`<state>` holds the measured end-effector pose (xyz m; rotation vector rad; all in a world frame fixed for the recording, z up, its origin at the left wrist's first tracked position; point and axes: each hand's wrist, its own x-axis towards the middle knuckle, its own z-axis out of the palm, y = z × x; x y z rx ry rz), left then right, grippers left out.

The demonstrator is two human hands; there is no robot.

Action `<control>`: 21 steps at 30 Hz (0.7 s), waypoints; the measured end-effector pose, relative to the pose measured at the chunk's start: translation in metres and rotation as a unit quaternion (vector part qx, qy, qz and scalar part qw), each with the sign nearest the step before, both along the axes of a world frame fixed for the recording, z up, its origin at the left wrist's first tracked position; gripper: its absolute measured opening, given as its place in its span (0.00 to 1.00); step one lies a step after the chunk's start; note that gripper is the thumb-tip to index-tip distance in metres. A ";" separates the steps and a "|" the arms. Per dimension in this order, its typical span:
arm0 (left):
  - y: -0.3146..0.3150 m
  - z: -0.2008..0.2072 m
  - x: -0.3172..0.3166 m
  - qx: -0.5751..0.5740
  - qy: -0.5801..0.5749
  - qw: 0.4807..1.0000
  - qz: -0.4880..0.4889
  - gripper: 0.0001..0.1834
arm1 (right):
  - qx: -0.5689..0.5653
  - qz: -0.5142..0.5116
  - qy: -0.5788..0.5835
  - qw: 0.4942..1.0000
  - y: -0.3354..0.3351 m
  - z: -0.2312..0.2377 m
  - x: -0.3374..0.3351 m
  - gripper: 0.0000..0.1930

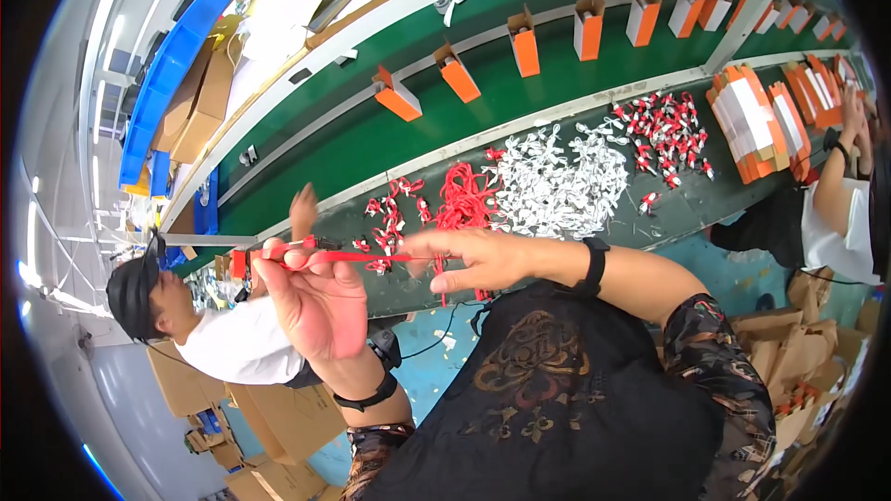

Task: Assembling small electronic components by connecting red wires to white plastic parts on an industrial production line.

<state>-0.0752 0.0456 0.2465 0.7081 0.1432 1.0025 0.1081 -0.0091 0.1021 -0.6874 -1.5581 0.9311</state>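
A red cord (367, 257) runs nearly straight between my two hands, above the dark green bench. My left hand (320, 306), palm up, pinches its left end, where a small dark piece shows by the fingertips. At the other end, the fingers of my right hand (478, 255) curl about the cord's thin end, slightly smeared by motion. Beyond the hands lies a heap of red cords (464, 197). Right of it spreads a large pile of white cords (561, 184). Small red-and-white pieces (385, 221) lie to the left, with another pile of red-and-white pieces (661, 130) farther right.
Orange-and-white boxes (524, 51) stand in a row on the green belt (343, 111) behind the bench. Stacked flat boxes (747, 121) lie at the right. One co-worker (232, 339) works at the left, another (840, 195) at the right. Cardboard cartons (288, 417) sit on the floor.
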 end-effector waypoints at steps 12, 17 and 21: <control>-0.056 -0.196 -0.032 -0.196 0.472 0.859 -0.003 0.17 | -0.035 -0.121 -0.118 0.985 -0.056 0.060 -0.002 0.18; -0.042 -0.188 -0.019 0.339 0.659 0.671 0.044 0.34 | -0.040 -0.067 -0.228 0.970 -0.059 0.048 -0.015 0.19; -0.053 -0.139 0.029 0.026 0.244 0.953 -0.176 0.57 | -0.094 0.013 -0.159 0.983 -0.054 0.058 -0.008 0.18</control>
